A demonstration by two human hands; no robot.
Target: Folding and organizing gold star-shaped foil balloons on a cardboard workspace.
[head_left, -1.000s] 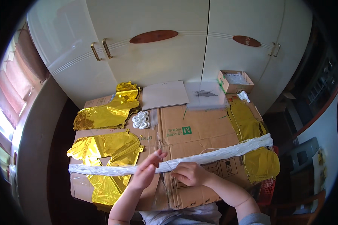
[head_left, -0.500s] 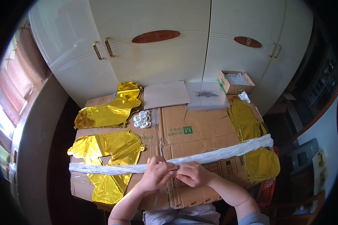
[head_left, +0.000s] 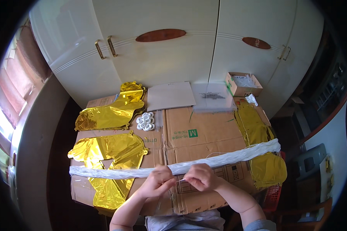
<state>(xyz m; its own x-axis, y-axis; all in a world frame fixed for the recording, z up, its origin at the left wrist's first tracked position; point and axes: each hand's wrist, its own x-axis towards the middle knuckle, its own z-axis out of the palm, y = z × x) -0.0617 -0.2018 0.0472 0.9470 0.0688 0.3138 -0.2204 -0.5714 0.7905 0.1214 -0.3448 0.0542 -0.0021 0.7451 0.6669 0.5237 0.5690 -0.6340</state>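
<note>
Apparently, a thin white strand was being worked at the frame's lower centre, below the white bundle, pinched in the left grip and right grip; next, steady tension was seemingly called for.

One white strand bundle, one open box, two oval plaques, four handles
</note>
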